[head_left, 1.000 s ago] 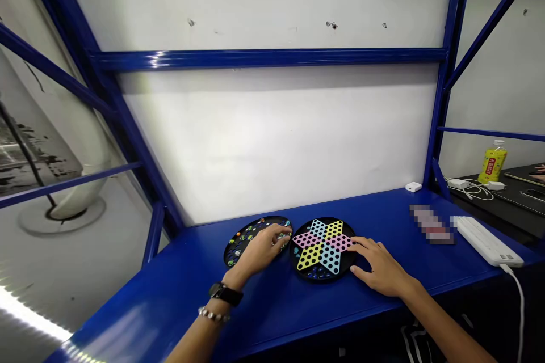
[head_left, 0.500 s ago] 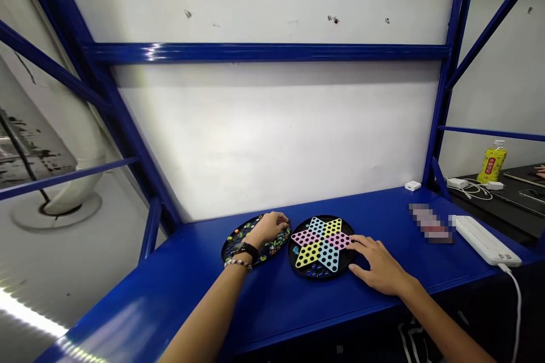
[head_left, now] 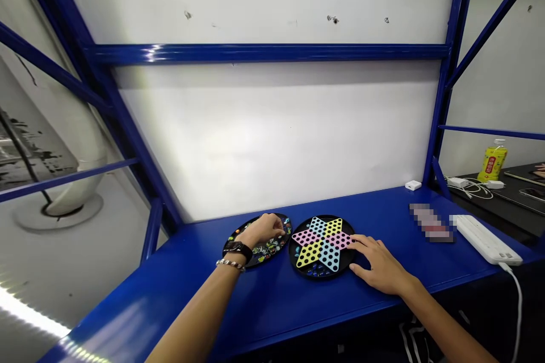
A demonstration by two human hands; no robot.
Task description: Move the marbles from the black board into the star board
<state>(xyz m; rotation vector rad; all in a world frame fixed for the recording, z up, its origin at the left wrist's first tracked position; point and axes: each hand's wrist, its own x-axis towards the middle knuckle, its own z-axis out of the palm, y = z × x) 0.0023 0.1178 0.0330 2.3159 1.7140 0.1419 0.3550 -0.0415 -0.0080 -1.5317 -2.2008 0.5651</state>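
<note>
A round black tray holds many coloured glass marbles. My left hand, with a dark wristband and a beaded bracelet, is over this tray; its fingers are curled together among the marbles, and whatever they hold is hidden. Just to the right lies a round Chinese checkers board with a pink, yellow and light blue star full of holes. Dark blue marbles sit in its near rim section, light blue ones at its left. My right hand rests open, fingers spread, with its fingertips at the board's right edge.
The blue tabletop stands against a white wall panel framed by blue metal bars. On its right side are a small white case, a pixelated flat object and a white power strip. A yellow-labelled bottle stands beyond.
My left hand has shifted slightly left over the tray, and its fingers have curled in more. My right hand stays at the board's edge.
</note>
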